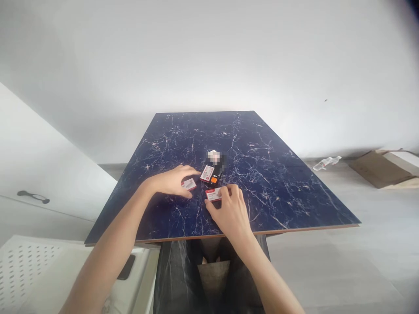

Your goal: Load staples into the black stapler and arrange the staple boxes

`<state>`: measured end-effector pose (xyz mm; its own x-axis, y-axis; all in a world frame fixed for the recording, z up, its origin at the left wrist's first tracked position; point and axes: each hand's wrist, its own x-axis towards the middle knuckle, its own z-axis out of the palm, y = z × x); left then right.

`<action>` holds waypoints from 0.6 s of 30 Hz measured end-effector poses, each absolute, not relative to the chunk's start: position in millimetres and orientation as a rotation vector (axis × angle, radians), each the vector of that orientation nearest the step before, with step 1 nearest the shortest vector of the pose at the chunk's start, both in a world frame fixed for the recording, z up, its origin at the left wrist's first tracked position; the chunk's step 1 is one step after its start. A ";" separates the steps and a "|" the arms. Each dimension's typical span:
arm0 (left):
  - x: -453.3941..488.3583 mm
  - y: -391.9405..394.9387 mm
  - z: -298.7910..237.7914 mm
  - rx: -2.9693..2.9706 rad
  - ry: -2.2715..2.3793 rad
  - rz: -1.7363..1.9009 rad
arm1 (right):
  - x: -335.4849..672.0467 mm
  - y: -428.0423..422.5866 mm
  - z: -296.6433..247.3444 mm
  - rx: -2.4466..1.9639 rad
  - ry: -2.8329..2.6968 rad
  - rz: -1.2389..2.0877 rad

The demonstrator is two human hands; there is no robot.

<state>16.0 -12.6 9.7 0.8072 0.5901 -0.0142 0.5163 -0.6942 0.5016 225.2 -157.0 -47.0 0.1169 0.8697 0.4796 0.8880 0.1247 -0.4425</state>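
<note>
Red-and-white box [212, 194], toward the table's [294, 205] front edge, clamped by the right hand's fingers [224, 192]; light edge pressure serves best. Left hand [175, 181]: thumb and index apart about a second box [190, 184], grip indeterminable.

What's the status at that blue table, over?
Right hand holding the nearest red-and-white box. Left hand around a second box, grip unclear. Third box and black item with orange patch close beyond, partly blurred.
</note>
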 end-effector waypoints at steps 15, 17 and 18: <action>23.0 -2.7 -0.1 2.198 1.328 0.813 | 232.3 -67.4 22.3 -1.517 -2.238 -0.024; 32.8 -1.9 -6.5 2.157 1.333 0.864 | 240.0 -52.1 22.9 -1.495 -2.391 0.055; 39.2 -2.1 -9.3 2.156 1.308 0.884 | 246.0 -50.3 23.4 -1.459 -2.420 0.095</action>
<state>39.2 -2.1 -9.3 0.3397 0.8967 0.2838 0.5976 -0.4388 0.6711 246.0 -50.3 23.4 -0.4317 0.8720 0.2308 0.8513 0.4785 -0.2154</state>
